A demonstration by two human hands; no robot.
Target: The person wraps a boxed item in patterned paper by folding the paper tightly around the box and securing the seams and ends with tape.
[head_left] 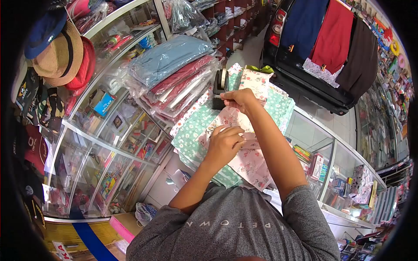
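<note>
My left hand [225, 143] rests on the pink floral paper [250, 163], its fingers bent and slightly apart over a box wrapped in floral paper. My right hand [238, 100] reaches to the black tape dispenser [218, 89], with its fingertips at the dispenser's front end; whether they pinch a piece of tape is too small to tell. Green floral paper [191, 135] lies beneath the pink paper. Just right of the dispenser stands another floral box [256, 82] with a green ribbon [261, 68] at its top.
Plastic-wrapped clothes [170, 65] are stacked left of the papers. Glass display cases [126, 126] curve along the left, and another glass counter [324, 152] runs to the right. Hats [58, 54] hang at the far left. Behind the counter is a black car-shaped stand [300, 67] with folded cloths.
</note>
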